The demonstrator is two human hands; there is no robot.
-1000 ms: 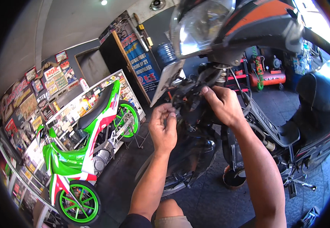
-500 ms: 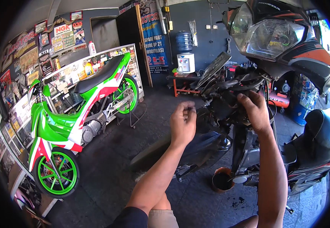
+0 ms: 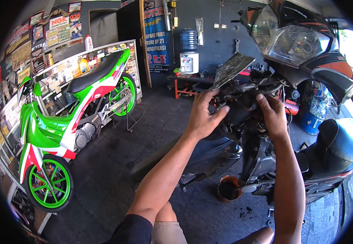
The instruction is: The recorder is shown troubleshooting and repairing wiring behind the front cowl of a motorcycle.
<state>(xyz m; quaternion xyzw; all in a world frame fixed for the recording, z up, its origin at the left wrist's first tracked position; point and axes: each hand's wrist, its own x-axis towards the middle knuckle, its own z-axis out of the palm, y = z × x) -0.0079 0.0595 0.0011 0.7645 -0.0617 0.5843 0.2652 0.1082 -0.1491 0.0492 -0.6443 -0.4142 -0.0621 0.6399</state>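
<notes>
Head view: black front assembly (image 3: 239, 116) lies between both hands, long axis unclear, neither hand clearly nearer; left hand (image 3: 203, 116) at its left side, thumb parted from fingers, right hand (image 3: 274, 116) opposite, fingers part-curled, grip of either untellable.

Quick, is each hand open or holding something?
Left hand: at the motorcycle's dark parts; can't tell if gripping.
Right hand: curled at those parts; hold can't be told.
</notes>
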